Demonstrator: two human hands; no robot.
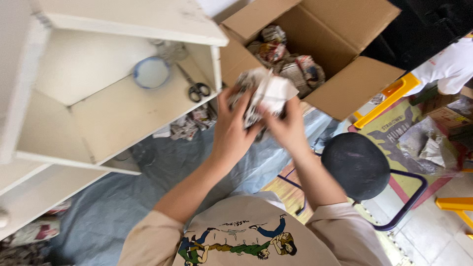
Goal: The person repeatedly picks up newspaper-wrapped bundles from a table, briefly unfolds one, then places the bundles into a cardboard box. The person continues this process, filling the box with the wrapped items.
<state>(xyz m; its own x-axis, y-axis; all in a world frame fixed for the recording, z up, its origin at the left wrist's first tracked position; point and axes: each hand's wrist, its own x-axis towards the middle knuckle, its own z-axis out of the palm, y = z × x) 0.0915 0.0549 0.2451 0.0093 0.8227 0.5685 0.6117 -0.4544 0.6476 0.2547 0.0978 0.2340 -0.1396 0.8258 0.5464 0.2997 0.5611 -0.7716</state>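
Note:
Both my hands are raised in front of me around a bundle wrapped in crumpled newspaper [266,91]. My left hand [231,130] grips its left side with the fingers spread over the paper. My right hand [286,125] holds the right and lower side. What is inside the wrapping is hidden. Just beyond the bundle stands an open cardboard box [340,44] with several more newspaper-wrapped bundles [290,56] inside.
A white shelf unit [123,98] at the left holds black scissors [197,88] and a round white lid [151,72]. Crumpled newspaper [189,125] lies on grey plastic sheeting [148,182]. A black round stool [357,165] stands at the right, with yellow furniture legs [389,96] beyond.

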